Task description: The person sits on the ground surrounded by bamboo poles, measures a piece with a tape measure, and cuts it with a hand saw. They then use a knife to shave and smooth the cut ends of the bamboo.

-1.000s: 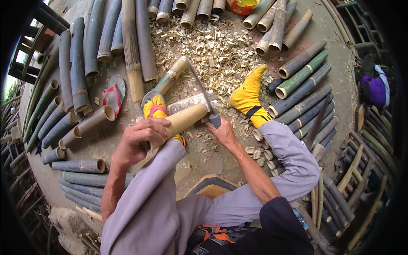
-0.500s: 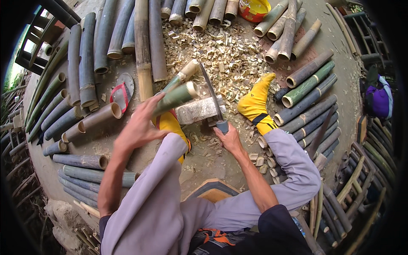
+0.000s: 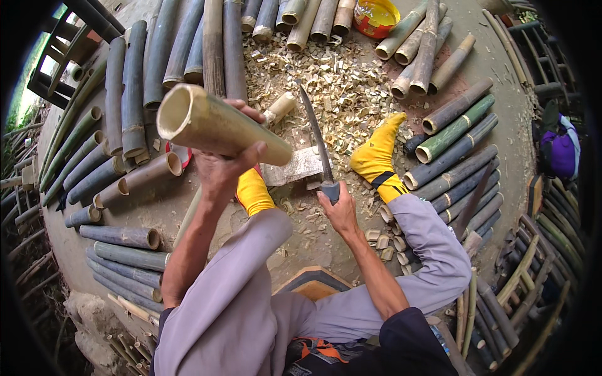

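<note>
My left hand (image 3: pixel 216 178) is closed around a thick bamboo tube (image 3: pixel 216 125), its thumb across the near side and fingertips over the far side. The tube is raised and tilted, with its wide hollow end toward the upper left. In my right hand (image 3: pixel 340 207) is the dark handle of a machete (image 3: pixel 318 131). Its long, slightly curved blade points away from me, beside a pale chopping block (image 3: pixel 293 166). Past the block, a cut bamboo end (image 3: pixel 280 106) shows, partly hidden by the raised tube.
Wood chips (image 3: pixel 338 75) cover the ground ahead, between my feet in yellow socks (image 3: pixel 379 156). Cut bamboo tubes (image 3: pixel 454 131) lie in rows around me. A yellow and red bucket (image 3: pixel 376 17) stands at the far side. Short bamboo rings (image 3: pixel 387 241) lie by my right leg.
My left hand has turned and closed on the bamboo tube, now lifted toward the upper left with its open end facing up. The machete stays at nearly the same spot.
</note>
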### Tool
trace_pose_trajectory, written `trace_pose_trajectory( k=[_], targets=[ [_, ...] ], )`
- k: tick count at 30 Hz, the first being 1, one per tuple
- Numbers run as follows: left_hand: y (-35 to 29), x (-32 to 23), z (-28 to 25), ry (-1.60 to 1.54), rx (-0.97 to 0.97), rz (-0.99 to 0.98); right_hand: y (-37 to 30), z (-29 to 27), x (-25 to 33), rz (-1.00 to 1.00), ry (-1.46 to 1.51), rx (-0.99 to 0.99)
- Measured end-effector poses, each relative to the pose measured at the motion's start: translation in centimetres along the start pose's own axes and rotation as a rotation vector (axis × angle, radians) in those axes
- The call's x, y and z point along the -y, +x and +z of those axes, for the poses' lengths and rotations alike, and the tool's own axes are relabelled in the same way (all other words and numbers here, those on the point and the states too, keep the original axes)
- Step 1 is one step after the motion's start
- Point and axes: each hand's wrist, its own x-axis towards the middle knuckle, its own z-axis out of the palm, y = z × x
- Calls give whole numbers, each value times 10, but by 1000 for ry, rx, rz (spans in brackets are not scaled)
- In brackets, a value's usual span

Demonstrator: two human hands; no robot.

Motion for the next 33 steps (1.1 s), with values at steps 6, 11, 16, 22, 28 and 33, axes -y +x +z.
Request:
trace_pose_trajectory(
  k=[6,11,16,22,28,33],
  targets=[
    [-19,42,2,-200,-203,-39,-10,-10,15,-83,-49,-36],
    [-20,55,-8,-123,-272,2,-23,-15,49,-253,-9,-120],
    [-22,46,0,-146,-233,-6,-18,-5,43,-519,136,-246],
    [-22,51,8,-120,-101,119,5,8,7,-99,-86,11],
    [-26,52,-5,-146,-203,57,-20,-10,70,-484,55,-273],
    [-20,53,-4,-144,-158,60,14,11,2,39,-88,28]
  ],
)
